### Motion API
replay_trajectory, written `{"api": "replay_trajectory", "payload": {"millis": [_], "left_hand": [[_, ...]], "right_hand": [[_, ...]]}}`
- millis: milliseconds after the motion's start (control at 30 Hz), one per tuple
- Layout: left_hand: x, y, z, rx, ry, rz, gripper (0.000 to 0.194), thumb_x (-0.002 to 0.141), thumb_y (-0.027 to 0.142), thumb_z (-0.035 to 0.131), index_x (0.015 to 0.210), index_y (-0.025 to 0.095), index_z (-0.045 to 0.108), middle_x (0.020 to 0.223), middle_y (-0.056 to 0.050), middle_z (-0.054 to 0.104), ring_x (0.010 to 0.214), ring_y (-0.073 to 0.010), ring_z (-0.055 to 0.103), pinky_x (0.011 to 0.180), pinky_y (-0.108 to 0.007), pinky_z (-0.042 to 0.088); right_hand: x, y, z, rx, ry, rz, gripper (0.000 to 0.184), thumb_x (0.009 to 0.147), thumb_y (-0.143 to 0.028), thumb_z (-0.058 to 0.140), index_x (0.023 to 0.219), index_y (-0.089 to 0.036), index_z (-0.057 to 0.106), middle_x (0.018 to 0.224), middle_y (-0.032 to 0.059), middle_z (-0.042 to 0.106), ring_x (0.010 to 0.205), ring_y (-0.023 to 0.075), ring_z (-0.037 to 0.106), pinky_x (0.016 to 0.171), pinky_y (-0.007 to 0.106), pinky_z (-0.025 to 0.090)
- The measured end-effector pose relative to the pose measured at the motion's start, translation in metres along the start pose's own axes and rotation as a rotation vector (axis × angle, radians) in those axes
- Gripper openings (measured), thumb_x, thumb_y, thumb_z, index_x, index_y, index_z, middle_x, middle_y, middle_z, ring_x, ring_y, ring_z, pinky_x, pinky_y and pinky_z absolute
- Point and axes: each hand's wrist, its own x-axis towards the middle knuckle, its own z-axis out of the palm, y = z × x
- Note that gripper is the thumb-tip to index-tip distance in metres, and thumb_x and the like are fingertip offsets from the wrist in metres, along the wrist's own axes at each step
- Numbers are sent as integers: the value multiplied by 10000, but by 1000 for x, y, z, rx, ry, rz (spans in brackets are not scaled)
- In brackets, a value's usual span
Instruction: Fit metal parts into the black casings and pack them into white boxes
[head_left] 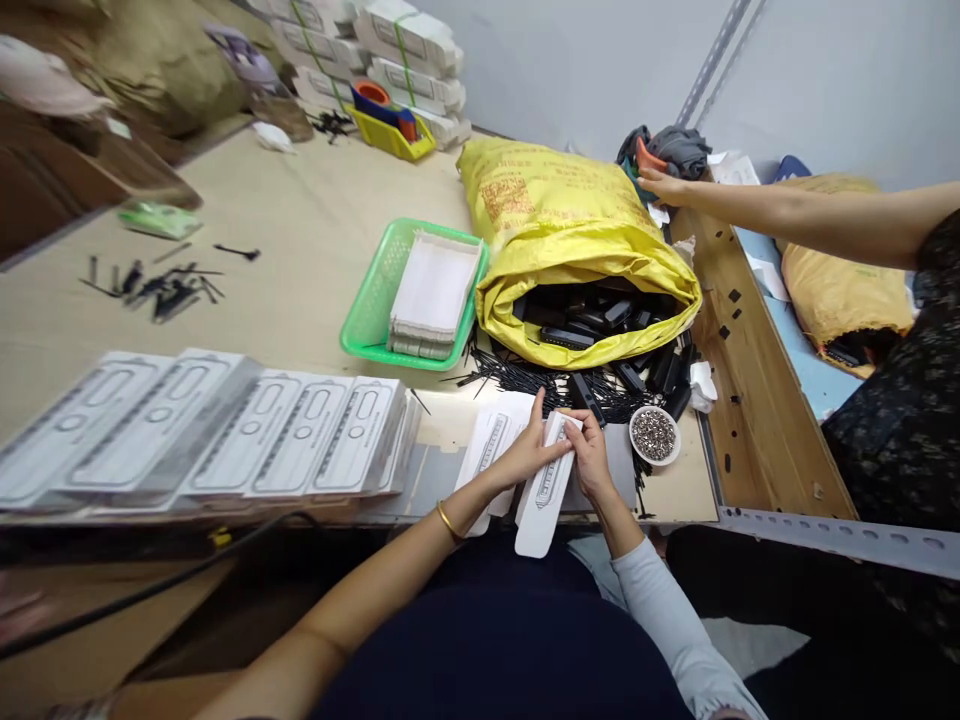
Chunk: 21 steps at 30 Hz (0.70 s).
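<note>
My left hand (531, 452) and my right hand (591, 460) both grip a narrow white printed carton (547, 490) at the table's front edge. Its long end flap points down toward my lap. My left hand pinches the left side, with one finger raised; my right thumb presses on the printed face. Beneath my left forearm lies another white printed carton (491, 445). Beyond my hands, black long-bodied parts (585, 397) and a heap of thin black sticks (517, 375) lie before an open yellow sack (577, 230). A white bowl of small metal pieces (655, 435) stands to the right.
A green basket (367, 310) holds a stack of white flat cartons (435, 285). Filled-out white boxes (292, 430) line the front left. Bundled boxes (409, 50) and a yellow bin (397, 140) stand behind. At right, a co-worker's arm (787, 215) reaches over a wooden ledge (757, 380).
</note>
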Motion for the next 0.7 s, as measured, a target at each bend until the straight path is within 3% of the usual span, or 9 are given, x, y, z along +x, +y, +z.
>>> {"api": "replay_trajectory", "payload": {"millis": [67,167,300,367,433,533,600,700], "left_hand": [[6,3,-1,-3,-37,-25,1093,763,343,674,1483,124,-119,871,-38,643,807,-174,614,842,-385,484],[11,5,-3,1,4,-29,1092,751,356,688,1489,132,-85,765,12,595,710,-153,587,763,-343,492],[8,0,-12,-64,104,-62,892,833,463,569,1497,155,60,866,-55,645,779,-188,625,778,-349,496],[6,-4,-18,-83,62,-37,797,877,472,485,1500,188,77,968,-91,664,835,-205,646,811,-377,499],[5,-8,-22,6,-35,102,805,843,413,553,1500,223,127,1165,-133,620,1009,-239,624,907,-426,475],[7,-15,-17,309,-113,433,795,721,278,686,1437,217,346,1452,-164,384,1344,-303,365,1103,-496,305],[10,-19,-8,424,-106,597,748,693,244,700,1385,193,420,1472,-168,350,1395,-312,277,1148,-511,227],[13,-17,2,310,20,715,686,696,258,713,1318,174,438,1360,-177,473,1324,-303,397,1120,-507,289]], "right_hand": [[7,-4,-1,25,4,-3,246,768,-366,667,959,-213,637,997,27,663,906,159,597,844,279,457],[16,-6,1,27,-8,-3,249,748,-362,686,937,-206,646,952,23,664,858,153,595,799,266,463],[24,1,0,134,41,86,298,711,-394,715,922,-208,617,851,4,661,725,135,592,701,259,477],[28,4,-4,224,119,111,323,694,-407,728,909,-212,589,825,-9,655,690,125,592,688,259,483],[33,6,-8,274,183,111,336,673,-413,743,879,-212,571,810,-16,650,684,118,594,697,260,488],[37,6,-8,270,206,119,339,662,-440,739,845,-219,558,765,-21,637,655,120,585,665,268,490],[36,5,-4,236,206,117,329,666,-457,726,821,-220,558,748,-16,629,643,125,574,641,272,486],[29,5,2,166,206,104,314,687,-479,698,784,-211,567,716,-18,610,637,124,554,615,262,472]]}}
